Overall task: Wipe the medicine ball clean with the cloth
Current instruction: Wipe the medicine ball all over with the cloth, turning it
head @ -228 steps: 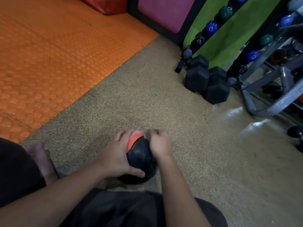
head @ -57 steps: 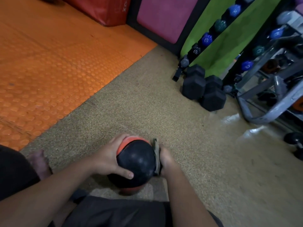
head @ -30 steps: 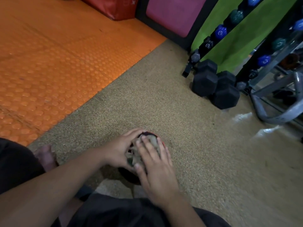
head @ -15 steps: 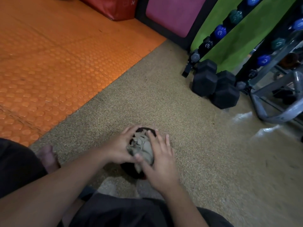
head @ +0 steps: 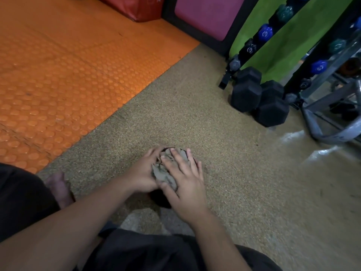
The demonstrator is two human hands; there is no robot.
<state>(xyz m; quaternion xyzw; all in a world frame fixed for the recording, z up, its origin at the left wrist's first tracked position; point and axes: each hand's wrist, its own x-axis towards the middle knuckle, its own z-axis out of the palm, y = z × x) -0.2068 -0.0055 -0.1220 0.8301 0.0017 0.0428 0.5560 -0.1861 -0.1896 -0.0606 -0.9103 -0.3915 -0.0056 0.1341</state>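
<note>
Hands work one dark ball [head: 160,199] on the speckled tan floor [head: 224,173] of a gym. One person sits low, two bare forearms reaching forward. The right hand [head: 184,181] lies flat over one crumpled grey cloth [head: 164,174], fingers straight and spread, pressing it onto the top of the ball. The left hand [head: 143,176] cups the ball's side at nine o'clock, fingers curved round it and touching the cloth's edge. Most of the ball is hidden beneath cloth and hands; only a dark lower part shows at six o'clock, just ahead of the person's dark shorts [head: 156,251]. One bare foot [head: 59,187] rests on the floor at nine o'clock from the ball, near the edge of one orange studded mat [head: 58,75], which fills the view toward ten o'clock.

At two o'clock, well apart from the ball, two black hex dumbbells [head: 259,100] lie on the floor, touching each other. Behind them two slanted black racks [head: 252,47] stand against a green wall [head: 283,42], holding small dumbbells: three blue heads, three teal or green ones and several grey or black can be counted, though some are blurred or cut off. One grey metal frame [head: 332,124] stands at three o'clock. At twelve o'clock sit one red pad [head: 136,8] and one pink panel [head: 205,14].
</note>
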